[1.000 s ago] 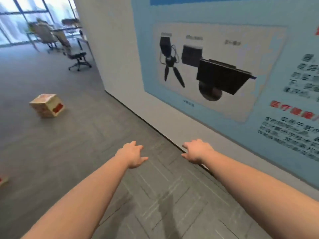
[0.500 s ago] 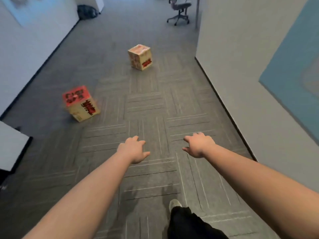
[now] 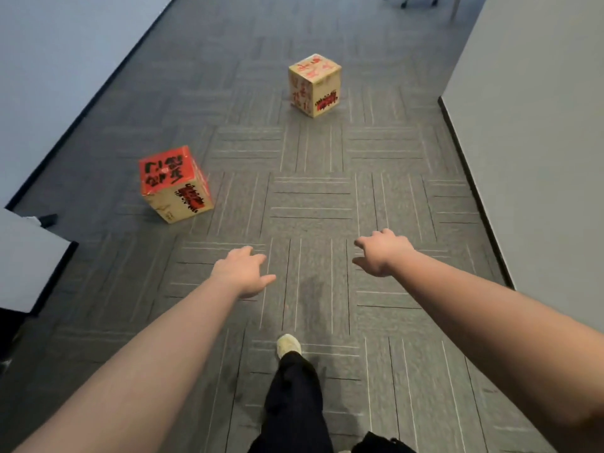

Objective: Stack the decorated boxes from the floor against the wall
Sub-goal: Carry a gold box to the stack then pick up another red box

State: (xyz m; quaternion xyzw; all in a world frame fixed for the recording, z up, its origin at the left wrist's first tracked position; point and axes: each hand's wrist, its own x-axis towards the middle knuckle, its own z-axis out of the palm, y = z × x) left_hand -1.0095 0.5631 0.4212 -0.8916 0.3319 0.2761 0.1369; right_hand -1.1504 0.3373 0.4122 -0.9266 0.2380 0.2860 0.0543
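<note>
Two decorated cardboard boxes stand on the grey carpet. A box with a red top and black markings point(image 3: 175, 184) sits ahead to the left. A tan box with red markings point(image 3: 314, 85) sits farther off, near the middle. My left hand point(image 3: 243, 271) and my right hand point(image 3: 382, 253) are stretched out in front of me above the floor, fingers relaxed and holding nothing. Both hands are well short of either box.
A white wall point(image 3: 539, 142) with a dark baseboard runs along the right. Another wall point(image 3: 55, 60) lines the left side. A white tabletop corner point(image 3: 29, 263) juts in at the left edge. My foot point(image 3: 289, 346) steps forward on the carpet tiles. Chair wheels point(image 3: 411, 0) show at the top.
The view has swung from the poster wall to the corridor floor, and both boxes have come closer. My hands stay outstretched and hold nothing.
</note>
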